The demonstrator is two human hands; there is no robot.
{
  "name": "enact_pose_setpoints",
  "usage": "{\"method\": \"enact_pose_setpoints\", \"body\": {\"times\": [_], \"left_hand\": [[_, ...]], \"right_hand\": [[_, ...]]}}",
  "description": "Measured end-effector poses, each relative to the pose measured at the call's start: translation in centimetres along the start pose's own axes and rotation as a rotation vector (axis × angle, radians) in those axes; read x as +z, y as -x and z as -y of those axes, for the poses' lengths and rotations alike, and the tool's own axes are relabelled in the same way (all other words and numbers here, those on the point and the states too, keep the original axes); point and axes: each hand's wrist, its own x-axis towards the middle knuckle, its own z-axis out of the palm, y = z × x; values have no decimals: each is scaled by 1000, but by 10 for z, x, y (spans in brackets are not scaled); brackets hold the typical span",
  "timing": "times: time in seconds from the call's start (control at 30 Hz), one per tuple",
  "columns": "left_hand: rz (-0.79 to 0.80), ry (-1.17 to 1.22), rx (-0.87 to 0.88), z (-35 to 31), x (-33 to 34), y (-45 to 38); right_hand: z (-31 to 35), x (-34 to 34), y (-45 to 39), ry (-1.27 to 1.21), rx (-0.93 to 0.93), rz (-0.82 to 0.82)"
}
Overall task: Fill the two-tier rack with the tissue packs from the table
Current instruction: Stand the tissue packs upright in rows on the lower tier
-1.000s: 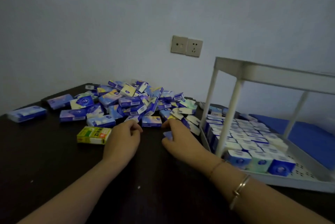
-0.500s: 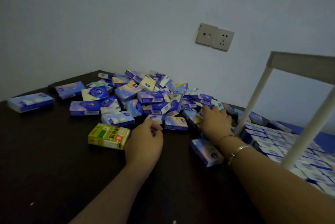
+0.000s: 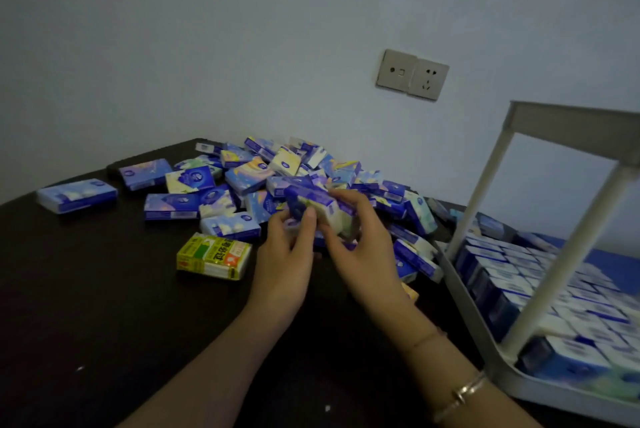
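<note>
A heap of blue and white tissue packs [image 3: 242, 185] lies on the dark table [image 3: 104, 306] by the wall. In front of the heap, both hands hold a small stack of tissue packs [image 3: 322, 209] just above the table. My left hand [image 3: 287, 254] grips its left end with the thumb on top. From the right, my right hand [image 3: 360, 247] closes around it. The white two-tier rack [image 3: 485, 351] stands at the right, its lower tier packed with rows of tissue packs [image 3: 519, 282]. Its upper tier is seen only edge-on.
A yellow-green pack [image 3: 214, 256] lies alone left of my hands. One blue pack [image 3: 78, 195] sits apart at the far left. A wall socket plate [image 3: 412, 74] is above the heap. The rack's white posts [image 3: 568, 254] stand between me and its lower tier.
My right hand came back from the heap to meet my left hand. Both hands now hold a stack of packs raised off the table. The view has shifted left.
</note>
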Motion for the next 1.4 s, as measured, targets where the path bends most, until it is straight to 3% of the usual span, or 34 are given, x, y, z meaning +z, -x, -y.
{"method": "enact_pose_setpoints", "body": {"times": [0.1,0.23,0.3,0.37,0.47,0.5,0.63,0.83,1.23,1.4], "left_hand": [[82,392,-234,-7,-4,-1],[161,537,-240,-13,-10,4],[171,477,-173,-12,-14,5],[149,345,-66,-11,-17,5],[131,20,160,-9,-19,5],[147,-80,205,-8,-18,6],[234,-357,245,1,-15,10],[243,-433,198,1,-15,9],[133,-554,115,0,-15,9],[146,-553,113,1,-14,10]], "right_hand": [[4,4,13,-229,60,196],[4,1,20,-346,91,352],[6,-4,20,-396,101,365],[5,-11,17,-300,74,248],[-13,-24,10,266,48,-67],[-21,-28,9,451,106,-100],[-37,-39,11,753,448,49],[-45,-44,12,839,529,79],[-39,-47,13,739,415,107],[-53,-47,14,784,312,19]]}}
